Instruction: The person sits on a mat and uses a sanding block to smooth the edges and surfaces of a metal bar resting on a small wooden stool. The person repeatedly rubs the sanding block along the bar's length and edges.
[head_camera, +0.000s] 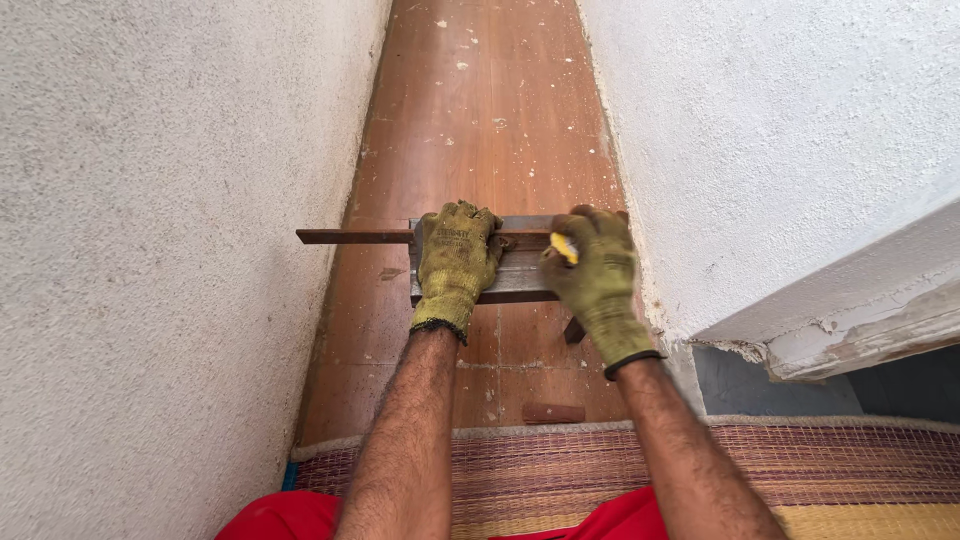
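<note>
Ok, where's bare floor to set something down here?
Free: the long floor strip beyond the plank, between both walls. A smaller patch lies between plank and mat, holding a small wood block. Crowded: left hand and right hand cover the plank.

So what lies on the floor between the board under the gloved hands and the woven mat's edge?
In the head view, a small brown wood offcut lies on the laminate floor between board and woven mat.

There are two hands, the left hand (457, 262) and the right hand (596, 272), each in one olive glove, one yellow tool (564, 248), one flooring plank (520, 270), one thin brown strip (352, 237), one small wood offcut (553, 412) and one woven mat (830, 470).
</note>
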